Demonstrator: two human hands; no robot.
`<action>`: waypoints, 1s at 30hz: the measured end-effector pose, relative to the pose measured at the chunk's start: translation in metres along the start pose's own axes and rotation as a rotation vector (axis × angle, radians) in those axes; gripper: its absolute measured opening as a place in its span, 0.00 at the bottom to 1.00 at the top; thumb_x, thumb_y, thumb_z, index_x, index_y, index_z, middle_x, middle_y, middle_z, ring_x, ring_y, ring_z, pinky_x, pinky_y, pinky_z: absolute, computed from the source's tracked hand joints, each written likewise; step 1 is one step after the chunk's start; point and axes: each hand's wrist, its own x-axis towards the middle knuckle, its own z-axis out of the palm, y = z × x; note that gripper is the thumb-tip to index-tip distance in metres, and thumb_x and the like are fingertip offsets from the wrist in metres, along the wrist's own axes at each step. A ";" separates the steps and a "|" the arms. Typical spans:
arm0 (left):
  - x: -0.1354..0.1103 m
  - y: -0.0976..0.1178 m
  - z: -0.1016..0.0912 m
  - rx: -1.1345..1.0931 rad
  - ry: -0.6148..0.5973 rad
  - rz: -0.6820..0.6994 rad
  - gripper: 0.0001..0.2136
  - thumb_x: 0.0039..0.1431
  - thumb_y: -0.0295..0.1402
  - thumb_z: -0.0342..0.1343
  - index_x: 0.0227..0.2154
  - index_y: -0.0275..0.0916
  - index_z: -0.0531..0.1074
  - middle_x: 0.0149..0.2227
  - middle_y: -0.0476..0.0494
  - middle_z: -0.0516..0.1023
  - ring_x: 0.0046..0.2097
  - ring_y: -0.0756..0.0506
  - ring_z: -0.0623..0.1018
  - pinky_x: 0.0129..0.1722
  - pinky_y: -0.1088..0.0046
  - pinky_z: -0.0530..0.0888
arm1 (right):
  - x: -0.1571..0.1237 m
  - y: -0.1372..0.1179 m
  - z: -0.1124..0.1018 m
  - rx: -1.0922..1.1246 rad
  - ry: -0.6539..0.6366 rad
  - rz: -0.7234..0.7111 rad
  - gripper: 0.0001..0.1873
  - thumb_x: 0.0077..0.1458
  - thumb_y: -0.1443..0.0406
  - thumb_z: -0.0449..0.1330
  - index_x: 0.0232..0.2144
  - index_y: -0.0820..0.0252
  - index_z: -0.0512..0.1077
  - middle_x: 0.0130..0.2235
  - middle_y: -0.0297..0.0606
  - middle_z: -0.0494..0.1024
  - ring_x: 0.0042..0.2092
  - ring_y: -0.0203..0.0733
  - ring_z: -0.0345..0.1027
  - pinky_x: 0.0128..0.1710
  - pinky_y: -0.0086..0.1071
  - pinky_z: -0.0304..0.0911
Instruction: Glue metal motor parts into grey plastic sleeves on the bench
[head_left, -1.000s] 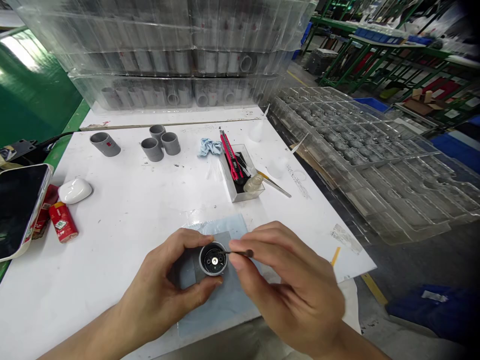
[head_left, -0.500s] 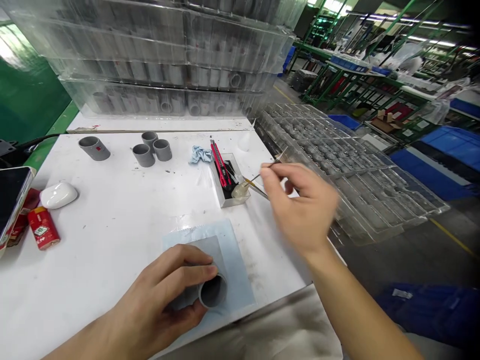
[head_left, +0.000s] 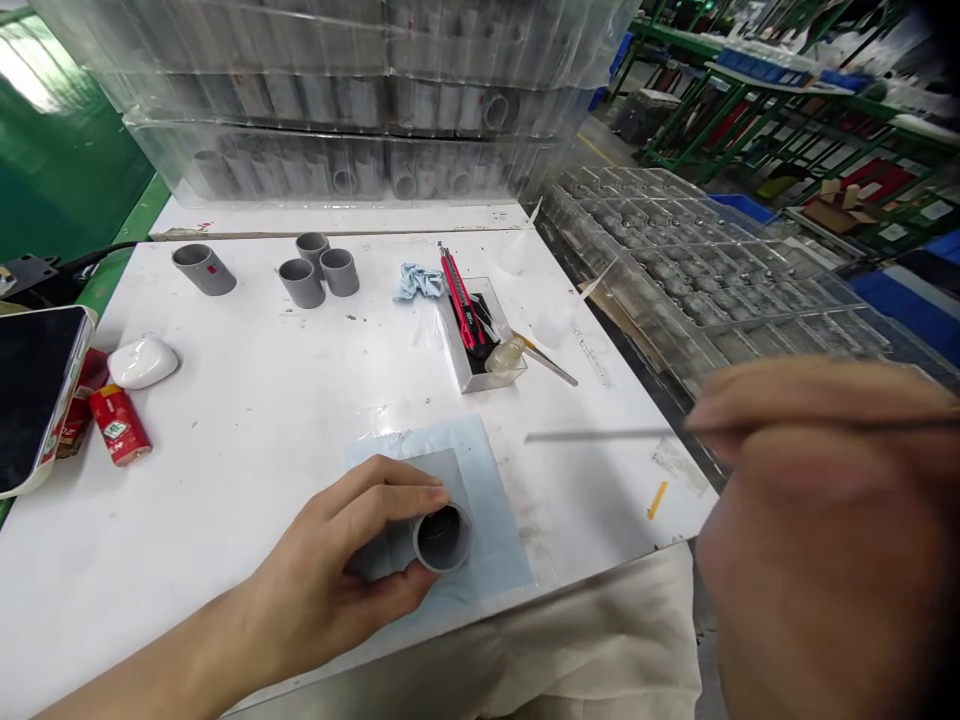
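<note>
My left hand (head_left: 341,580) is wrapped round a grey plastic cylinder (head_left: 442,537) that rests on a pale blue mat (head_left: 487,470) near the table's front edge, its open end facing me. My right hand (head_left: 825,520) is raised close to the camera at the right, blurred, its fingers pinched on a thin metal tool (head_left: 600,435) whose tip points left above the table.
Three grey cylinders (head_left: 319,270) and a fourth lying cylinder (head_left: 202,268) sit at the back. A clear box (head_left: 480,335) holds a red utility knife and a small bottle. A phone (head_left: 34,400), white case (head_left: 142,362) and red can (head_left: 118,425) lie left. Clear trays (head_left: 712,270) stand right.
My right hand drew back from the clear box toward the camera with the thin tool. My left hand kept hold of the cylinder on the mat.
</note>
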 end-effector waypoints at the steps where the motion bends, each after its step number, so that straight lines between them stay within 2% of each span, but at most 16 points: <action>1: 0.001 0.000 0.000 -0.011 0.005 -0.007 0.27 0.64 0.19 0.62 0.61 0.50 0.68 0.53 0.44 0.77 0.52 0.46 0.81 0.50 0.72 0.79 | -0.006 -0.006 0.005 0.038 0.037 -0.004 0.12 0.62 0.70 0.65 0.42 0.46 0.81 0.36 0.39 0.82 0.40 0.53 0.80 0.31 0.44 0.73; 3: 0.002 0.000 0.000 -0.031 -0.006 -0.007 0.28 0.65 0.19 0.62 0.63 0.50 0.68 0.53 0.44 0.77 0.52 0.46 0.80 0.50 0.72 0.78 | -0.016 -0.013 0.019 0.124 0.010 -0.018 0.11 0.57 0.73 0.66 0.37 0.51 0.81 0.32 0.36 0.82 0.36 0.48 0.79 0.30 0.40 0.74; 6: 0.002 -0.001 0.000 -0.047 -0.047 0.022 0.29 0.66 0.20 0.62 0.65 0.51 0.67 0.56 0.43 0.76 0.55 0.45 0.79 0.53 0.71 0.79 | -0.024 -0.010 0.038 0.216 -0.126 -0.038 0.15 0.56 0.78 0.65 0.41 0.55 0.81 0.34 0.36 0.84 0.36 0.43 0.80 0.32 0.36 0.77; 9: 0.003 -0.002 0.000 -0.060 -0.075 0.038 0.30 0.67 0.19 0.60 0.68 0.50 0.67 0.58 0.41 0.75 0.57 0.44 0.79 0.55 0.69 0.79 | -0.028 -0.003 0.046 0.278 -0.185 -0.030 0.16 0.57 0.78 0.64 0.43 0.56 0.80 0.35 0.36 0.84 0.36 0.41 0.80 0.34 0.34 0.79; 17: 0.006 -0.002 -0.001 -0.054 -0.086 0.072 0.32 0.68 0.19 0.60 0.69 0.54 0.65 0.58 0.40 0.76 0.58 0.41 0.79 0.56 0.63 0.81 | -0.036 0.003 0.053 0.251 -0.255 -0.033 0.13 0.59 0.76 0.64 0.42 0.58 0.81 0.35 0.37 0.84 0.36 0.40 0.79 0.35 0.34 0.79; 26: 0.002 -0.003 0.000 -0.048 -0.062 0.055 0.32 0.67 0.20 0.62 0.69 0.50 0.65 0.60 0.42 0.76 0.60 0.44 0.78 0.59 0.69 0.78 | -0.034 0.002 0.045 0.063 -0.229 -0.184 0.13 0.56 0.77 0.66 0.42 0.59 0.79 0.35 0.38 0.84 0.36 0.40 0.78 0.36 0.36 0.77; 30: 0.001 -0.004 0.000 -0.057 -0.051 0.033 0.32 0.68 0.21 0.62 0.70 0.52 0.64 0.61 0.43 0.75 0.60 0.45 0.78 0.59 0.70 0.77 | -0.033 0.001 0.045 0.093 -0.212 -0.166 0.15 0.56 0.77 0.66 0.44 0.58 0.79 0.35 0.37 0.84 0.36 0.41 0.77 0.34 0.36 0.77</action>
